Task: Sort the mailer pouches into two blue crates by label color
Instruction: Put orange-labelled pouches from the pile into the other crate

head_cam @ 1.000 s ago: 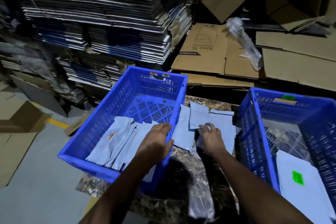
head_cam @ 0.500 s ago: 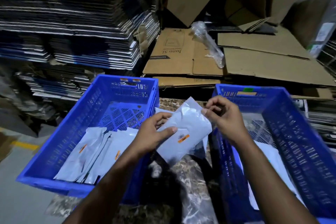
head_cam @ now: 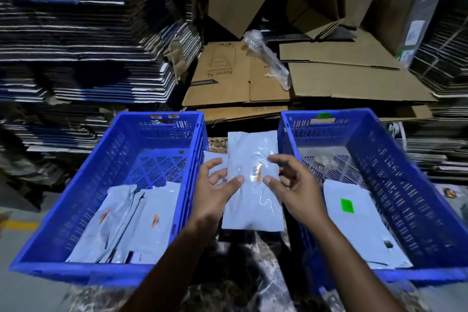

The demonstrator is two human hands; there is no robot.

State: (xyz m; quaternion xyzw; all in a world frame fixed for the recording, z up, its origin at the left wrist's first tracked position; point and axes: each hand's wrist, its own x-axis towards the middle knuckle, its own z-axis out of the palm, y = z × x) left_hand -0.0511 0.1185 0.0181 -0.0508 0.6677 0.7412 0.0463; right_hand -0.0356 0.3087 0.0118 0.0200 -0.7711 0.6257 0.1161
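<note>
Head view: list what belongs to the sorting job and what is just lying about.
Job:
held pouch with orange label, in left hand and right hand
left crate, orange-labelled pouches
right crate, green-labelled pouch

Lying about:
flattened cartons
plastic wrap
stacked cardboard

Glossy plastic pouch (head_cam: pixel 253 185) between perforated blue plastic crates (head_cam: pixel 76 200).
Its film looked smooth and crinkled; matt brown cardboard (head_cam: pixel 349 83) lay behind, on a polished, veined stone top (head_cam: pixel 240 286).
</note>
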